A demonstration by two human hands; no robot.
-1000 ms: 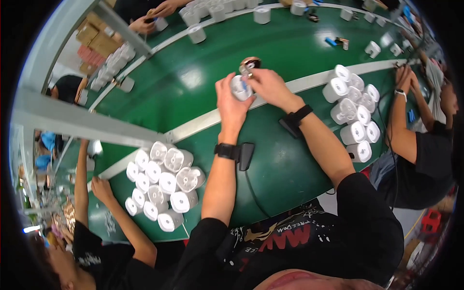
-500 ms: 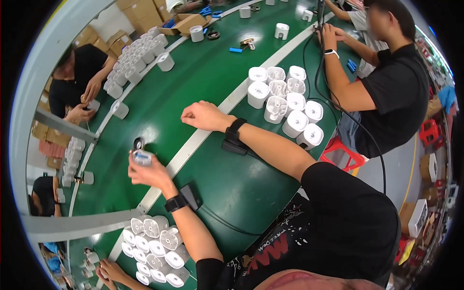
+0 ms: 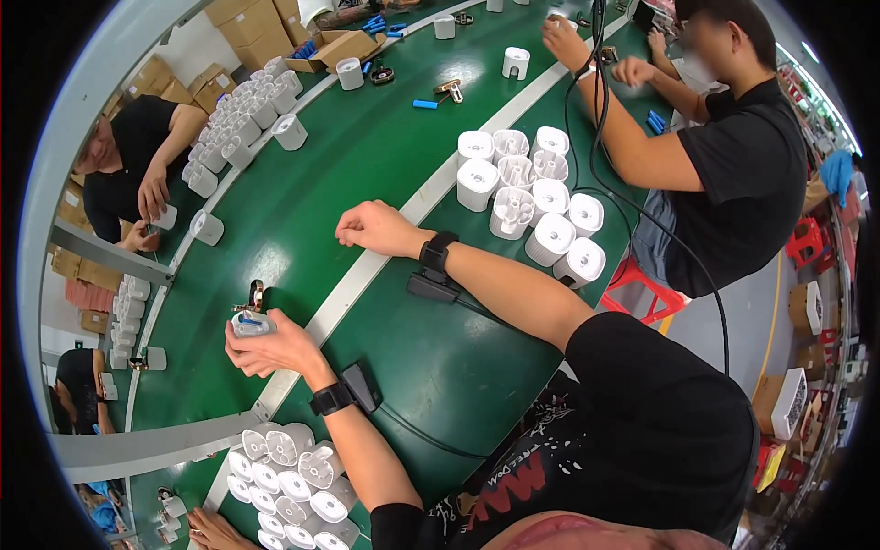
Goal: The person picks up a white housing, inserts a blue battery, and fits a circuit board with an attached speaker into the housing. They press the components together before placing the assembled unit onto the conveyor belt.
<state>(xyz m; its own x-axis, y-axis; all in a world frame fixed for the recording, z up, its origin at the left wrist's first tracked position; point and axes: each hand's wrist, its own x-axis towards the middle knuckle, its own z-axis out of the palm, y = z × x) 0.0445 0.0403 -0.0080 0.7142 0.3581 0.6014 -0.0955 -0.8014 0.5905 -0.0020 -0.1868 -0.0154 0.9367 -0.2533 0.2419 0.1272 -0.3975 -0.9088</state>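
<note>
Over the green surface [image 3: 302, 197] beyond the pale rail [image 3: 346, 291], your left hand [image 3: 275, 348] is clasped round a white housing [image 3: 257, 326], its open end up and a strip of blue [image 3: 247, 320] showing inside. Just past it, on the far side, stands a copper ring piece [image 3: 258, 298]; whether a lead joins the two, I can't tell. Your right hand [image 3: 371, 227] hangs at the rail, fingers loosely curled, with nothing showing in it (whether thumb and fingertips meet isn't clear).

To handle the housing well, grip it low on its sides, leave the mouth uncovered, and treat the ring piece as attached, so that any shift carries both together. If you set it down, get the base flat before loosening your fingers; a tilt could let the contents slide.

Mind your edges: your left forearm crosses the rail close to where the grey beam [image 3: 165, 447] meets it, and the left cluster of housings [image 3: 293, 486] stands just beside that arm. The right cluster of housings [image 3: 550, 198] sits beyond your right forearm, and a black cable [image 3: 426, 445] trails from your left wrist over the near tabletop. Your widest room seems to lie between your hands and away from you.
</note>
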